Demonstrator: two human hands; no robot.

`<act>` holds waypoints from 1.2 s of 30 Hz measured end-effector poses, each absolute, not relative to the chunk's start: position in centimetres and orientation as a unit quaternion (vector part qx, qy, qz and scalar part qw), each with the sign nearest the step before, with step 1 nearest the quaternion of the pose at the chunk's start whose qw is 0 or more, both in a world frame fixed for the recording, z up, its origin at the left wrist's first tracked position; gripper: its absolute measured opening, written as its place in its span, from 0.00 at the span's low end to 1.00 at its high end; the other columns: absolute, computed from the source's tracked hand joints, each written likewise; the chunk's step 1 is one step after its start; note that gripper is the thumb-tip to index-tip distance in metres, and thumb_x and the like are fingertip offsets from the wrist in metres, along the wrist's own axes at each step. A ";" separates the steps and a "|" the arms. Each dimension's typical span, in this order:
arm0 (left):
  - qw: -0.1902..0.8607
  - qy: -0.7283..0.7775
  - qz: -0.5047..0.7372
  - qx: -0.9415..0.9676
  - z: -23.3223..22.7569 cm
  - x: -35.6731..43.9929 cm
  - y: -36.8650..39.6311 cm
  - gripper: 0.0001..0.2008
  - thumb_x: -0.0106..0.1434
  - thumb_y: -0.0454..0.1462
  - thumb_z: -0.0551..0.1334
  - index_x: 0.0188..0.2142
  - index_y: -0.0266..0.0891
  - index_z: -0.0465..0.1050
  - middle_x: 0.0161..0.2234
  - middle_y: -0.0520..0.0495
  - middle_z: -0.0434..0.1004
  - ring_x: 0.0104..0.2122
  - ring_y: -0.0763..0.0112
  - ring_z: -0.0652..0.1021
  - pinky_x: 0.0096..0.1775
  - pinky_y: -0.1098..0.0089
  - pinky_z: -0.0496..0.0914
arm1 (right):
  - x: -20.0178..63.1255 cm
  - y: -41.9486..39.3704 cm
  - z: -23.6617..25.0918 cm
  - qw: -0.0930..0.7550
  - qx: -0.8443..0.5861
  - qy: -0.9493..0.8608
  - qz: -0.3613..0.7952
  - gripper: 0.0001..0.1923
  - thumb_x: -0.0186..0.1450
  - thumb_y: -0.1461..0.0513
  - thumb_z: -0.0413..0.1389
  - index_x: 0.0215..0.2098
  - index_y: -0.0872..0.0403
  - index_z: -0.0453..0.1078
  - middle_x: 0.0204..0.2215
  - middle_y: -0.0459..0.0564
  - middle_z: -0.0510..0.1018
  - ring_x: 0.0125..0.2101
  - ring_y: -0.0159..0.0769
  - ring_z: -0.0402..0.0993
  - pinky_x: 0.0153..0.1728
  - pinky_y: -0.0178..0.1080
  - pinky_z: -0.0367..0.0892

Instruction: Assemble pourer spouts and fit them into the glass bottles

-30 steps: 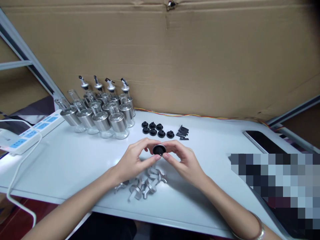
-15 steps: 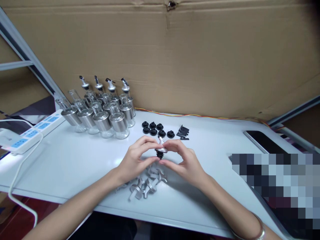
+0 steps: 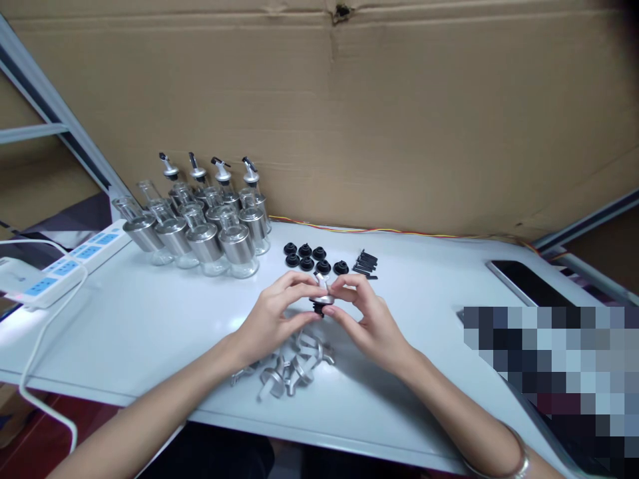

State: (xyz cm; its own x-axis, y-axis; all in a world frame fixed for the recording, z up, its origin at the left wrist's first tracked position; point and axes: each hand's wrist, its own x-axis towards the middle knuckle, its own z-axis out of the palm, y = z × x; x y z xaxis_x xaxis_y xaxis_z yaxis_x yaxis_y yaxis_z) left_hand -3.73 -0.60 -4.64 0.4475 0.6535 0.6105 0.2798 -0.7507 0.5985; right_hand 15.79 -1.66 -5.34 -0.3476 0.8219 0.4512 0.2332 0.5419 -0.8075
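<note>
Over the table [image 3: 429, 332], gripping a spout [image 3: 324, 300] with left hand [image 3: 269, 313] and right hand [image 3: 368, 316], between near metal tops [image 3: 301, 376] and far black stoppers [image 3: 306, 265].

looks out from the person's head, tilted forward and down over the table [image 3: 429, 299]. faces the cardboard [image 3: 399, 120] squarely, giving about the upper half to it. sees the left hand [image 3: 269, 313] and right hand [image 3: 364, 318] from above and behind, near, just below the middle of the view. takes in the bottles [image 3: 203, 243] farther off at left and the phone [image 3: 529, 283] at right. spans widely, reaching the bars [image 3: 50, 103] at both sides and, at the bottom, the table's near edge.
</note>
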 end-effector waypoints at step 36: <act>0.241 0.284 0.427 0.824 -4.5 -4.1 -0.7 0.18 0.60 0.37 0.66 0.51 0.40 0.72 0.47 0.40 0.80 0.45 0.63 0.80 0.48 0.62 0.75 | 16.0 -1.6 -4.7 0.435 -0.340 -0.807 0.208 0.15 0.60 0.66 0.56 0.46 0.51 0.65 0.39 0.51 0.79 0.40 0.39 0.78 0.43 0.43 0.76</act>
State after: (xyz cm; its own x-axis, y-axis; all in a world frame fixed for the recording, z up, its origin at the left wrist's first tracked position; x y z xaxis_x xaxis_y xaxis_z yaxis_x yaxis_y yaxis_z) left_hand -4.10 -0.70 -4.45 0.4739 0.6738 0.5669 0.2615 -0.7225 0.6400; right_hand 16.02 -1.55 -4.68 -0.3903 0.7307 0.5602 0.3689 0.6816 -0.6320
